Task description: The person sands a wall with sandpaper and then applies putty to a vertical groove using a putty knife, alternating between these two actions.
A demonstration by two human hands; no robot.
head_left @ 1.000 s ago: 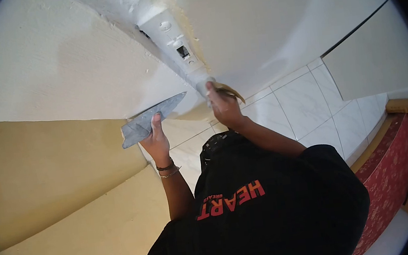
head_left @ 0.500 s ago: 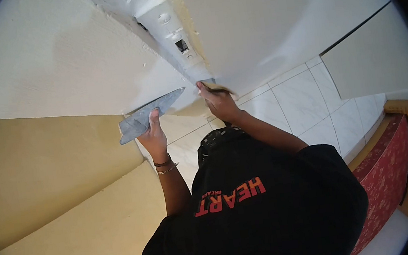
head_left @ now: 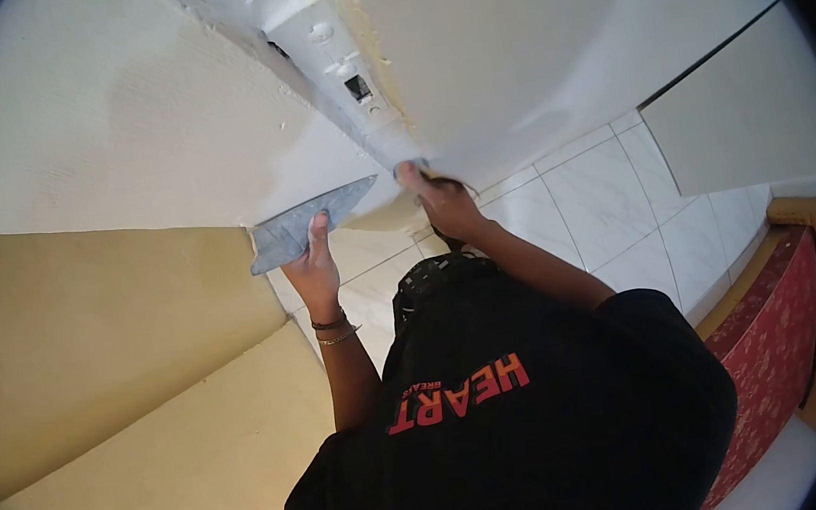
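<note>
My left hand (head_left: 313,274) grips a flat, grey, pointed plate (head_left: 285,237) with smears on it. The thumb lies on its face, and its tip points toward the white corner strip (head_left: 339,71). My right hand (head_left: 452,214) is closed around a small scraper (head_left: 431,174), apparently a putty knife, mostly hidden by the fingers. That scraper is at the lower end of the strip, close to the wall. A square dark opening (head_left: 358,87) and round marks show in the strip higher up.
A white-over-tan wall (head_left: 103,320) stands at left and a pale wall (head_left: 513,31) at right. White floor tiles (head_left: 607,192) lie below. A pale panel (head_left: 733,107) and a red patterned piece of furniture with a wooden frame (head_left: 773,324) are on the right.
My left hand and the grey plate have moved slightly right and up. My right hand has turned a little with the scraper, staying by the strip's lower end.
</note>
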